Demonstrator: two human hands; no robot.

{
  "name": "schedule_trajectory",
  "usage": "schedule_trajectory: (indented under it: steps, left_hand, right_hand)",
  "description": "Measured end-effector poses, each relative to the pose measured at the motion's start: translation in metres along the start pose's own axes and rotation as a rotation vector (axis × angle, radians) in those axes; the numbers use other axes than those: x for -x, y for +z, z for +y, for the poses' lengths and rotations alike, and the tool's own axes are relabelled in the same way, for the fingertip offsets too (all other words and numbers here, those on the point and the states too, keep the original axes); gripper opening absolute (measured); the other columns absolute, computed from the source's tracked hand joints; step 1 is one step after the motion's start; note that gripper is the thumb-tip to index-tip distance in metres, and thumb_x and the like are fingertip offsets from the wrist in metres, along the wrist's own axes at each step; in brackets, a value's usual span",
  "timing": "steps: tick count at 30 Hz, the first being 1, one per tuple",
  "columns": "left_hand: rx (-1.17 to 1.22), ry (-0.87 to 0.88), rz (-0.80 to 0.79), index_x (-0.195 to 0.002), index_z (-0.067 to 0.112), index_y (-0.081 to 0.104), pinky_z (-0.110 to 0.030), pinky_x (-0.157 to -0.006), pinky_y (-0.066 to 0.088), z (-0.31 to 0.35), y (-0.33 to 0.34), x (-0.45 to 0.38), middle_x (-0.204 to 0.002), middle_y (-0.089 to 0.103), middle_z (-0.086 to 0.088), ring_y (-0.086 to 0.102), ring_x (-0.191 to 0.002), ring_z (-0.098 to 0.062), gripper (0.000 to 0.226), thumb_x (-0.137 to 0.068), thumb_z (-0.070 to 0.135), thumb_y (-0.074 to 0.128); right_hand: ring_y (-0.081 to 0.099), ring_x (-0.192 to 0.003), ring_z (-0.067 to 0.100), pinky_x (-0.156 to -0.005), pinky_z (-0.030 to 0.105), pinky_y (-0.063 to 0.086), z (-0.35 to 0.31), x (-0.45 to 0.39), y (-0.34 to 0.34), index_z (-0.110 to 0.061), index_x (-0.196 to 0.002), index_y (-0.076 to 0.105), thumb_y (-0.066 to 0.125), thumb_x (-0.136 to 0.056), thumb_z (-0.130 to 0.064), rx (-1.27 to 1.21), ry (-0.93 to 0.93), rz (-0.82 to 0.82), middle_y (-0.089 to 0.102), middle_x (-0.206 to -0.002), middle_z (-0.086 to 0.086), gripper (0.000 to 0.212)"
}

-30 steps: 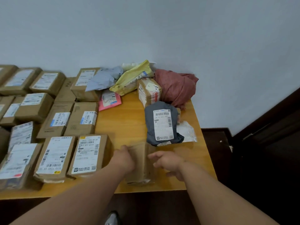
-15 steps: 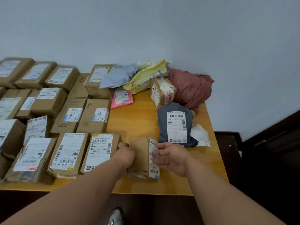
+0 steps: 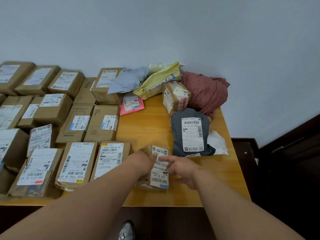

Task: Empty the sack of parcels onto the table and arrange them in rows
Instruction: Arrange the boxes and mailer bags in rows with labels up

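Fingers of left hand and right hand both grip a small brown parcel, near edge of surface, just right of the near row's end box. Step: placing. Next, probably: set it flush beside that box, label up, then release.

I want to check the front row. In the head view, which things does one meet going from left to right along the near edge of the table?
Box with red-marked label → box with yellow-marked label → third labelled box → left hand → small parcel being held → right hand.
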State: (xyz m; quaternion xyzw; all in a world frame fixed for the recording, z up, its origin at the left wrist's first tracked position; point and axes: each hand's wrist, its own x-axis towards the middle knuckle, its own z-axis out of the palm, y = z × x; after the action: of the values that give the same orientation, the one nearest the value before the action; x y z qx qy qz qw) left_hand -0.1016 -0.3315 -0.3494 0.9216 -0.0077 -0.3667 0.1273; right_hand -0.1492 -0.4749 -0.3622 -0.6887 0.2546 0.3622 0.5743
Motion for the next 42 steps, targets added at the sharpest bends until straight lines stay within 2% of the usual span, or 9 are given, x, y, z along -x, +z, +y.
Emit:
schedule_trajectory:
  steps: [2, 6, 13, 19, 22, 27, 35, 38, 42]
  left_hand:
    - [0.068, -0.037, 0.051, -0.15, 0.015, 0.023, -0.036, -0.082, 0.056, -0.011, 0.005, -0.007, -0.129, 0.059, -0.011, 0.063, -0.106, -0.026, 0.061, -0.098, 0.032, 0.051]
    - [-0.245, 0.047, 0.173, -0.155, 0.03, -0.003, -0.042, -0.097, 0.047, -0.024, 0.008, -0.004, -0.152, 0.023, -0.014, 0.04, -0.132, -0.031, 0.096, -0.086, 0.025, 0.063]
    - [-0.39, 0.116, 0.277, -0.126, 0.021, 0.053, -0.041, -0.101, 0.035, -0.029, 0.001, -0.007, -0.132, 0.041, -0.005, 0.038, -0.125, -0.025, 0.04, -0.087, 0.029, 0.052]
    - [-0.327, 0.17, 0.276, -0.134, 0.024, 0.049, -0.042, -0.105, 0.033, -0.025, -0.013, -0.013, -0.138, 0.045, -0.003, 0.039, -0.129, -0.026, 0.043, -0.091, 0.031, 0.049]
    - [-0.308, 0.187, 0.248, -0.136, 0.024, 0.049, -0.042, -0.106, 0.032, -0.021, -0.023, -0.015, -0.14, 0.044, -0.003, 0.039, -0.13, -0.025, 0.044, -0.093, 0.035, 0.048]
    - [-0.239, 0.179, 0.193, -0.137, 0.026, 0.049, -0.044, -0.106, 0.034, -0.024, -0.048, -0.031, -0.14, 0.044, -0.002, 0.039, -0.131, -0.025, 0.046, -0.094, 0.041, 0.048]
    - [-0.169, 0.15, 0.17, -0.142, 0.028, 0.044, -0.043, -0.106, 0.038, -0.033, -0.09, -0.066, -0.143, 0.043, -0.003, 0.04, -0.132, -0.027, 0.051, -0.094, 0.043, 0.05]
    - [-0.14, 0.137, 0.171, -0.142, 0.029, 0.044, -0.044, -0.106, 0.037, -0.028, -0.096, -0.079, -0.144, 0.043, -0.002, 0.039, -0.132, -0.026, 0.05, -0.094, 0.043, 0.049]
    - [-0.068, 0.109, 0.219, -0.142, 0.03, 0.045, -0.044, -0.106, 0.039, -0.013, -0.102, -0.097, -0.143, 0.045, -0.002, 0.041, -0.131, -0.026, 0.051, -0.093, 0.044, 0.052]
  right_hand:
    - [0.05, -0.117, 0.019, -0.08, 0.027, 0.047, -0.002, -0.001, 0.003, -0.03, -0.137, 0.054, 0.044, -0.093, 0.008, 0.104, -0.012, 0.013, 0.052, -0.131, -0.003, 0.058]
    - [0.051, -0.113, 0.021, -0.096, 0.039, 0.049, -0.005, -0.006, 0.006, -0.028, -0.129, 0.058, 0.042, -0.092, 0.006, 0.129, 0.013, 0.056, 0.047, -0.119, -0.002, 0.053]
    - [0.063, -0.103, 0.021, -0.083, 0.035, 0.05, -0.006, -0.012, 0.008, -0.015, -0.108, 0.063, 0.051, -0.095, -0.004, 0.025, 0.062, 0.024, 0.071, -0.111, 0.004, 0.021]
    - [0.064, -0.088, 0.021, -0.072, 0.03, 0.052, -0.019, -0.019, -0.012, -0.017, -0.095, 0.061, 0.055, -0.089, 0.0, 0.12, -0.032, 0.265, 0.067, -0.111, 0.009, 0.018]
    - [0.063, -0.101, 0.031, -0.088, 0.044, 0.055, -0.026, -0.019, -0.025, -0.018, -0.096, 0.06, 0.049, -0.084, -0.002, 0.103, -0.076, 0.515, 0.065, -0.111, 0.012, 0.023]
    - [0.066, -0.099, 0.036, -0.089, 0.048, 0.055, -0.049, -0.023, -0.021, -0.005, -0.107, 0.065, 0.049, -0.09, -0.008, 0.245, -0.096, 0.412, 0.067, -0.104, 0.016, 0.023]
    - [0.057, -0.1, 0.022, -0.084, 0.034, 0.047, -0.086, -0.043, -0.029, -0.018, -0.101, 0.063, 0.047, -0.094, -0.017, 0.348, -0.239, 0.649, 0.064, -0.107, 0.002, 0.017]
    - [0.057, -0.094, 0.023, -0.081, 0.038, 0.05, -0.102, -0.053, -0.041, -0.019, -0.093, 0.062, 0.052, -0.091, -0.018, 0.372, -0.369, 0.807, 0.062, -0.102, 0.004, 0.011]
    - [0.05, -0.106, 0.03, -0.089, 0.043, 0.047, -0.13, -0.074, -0.066, -0.016, -0.105, 0.065, 0.057, -0.088, -0.027, 0.579, -0.429, 0.959, 0.056, -0.113, 0.008, 0.022]
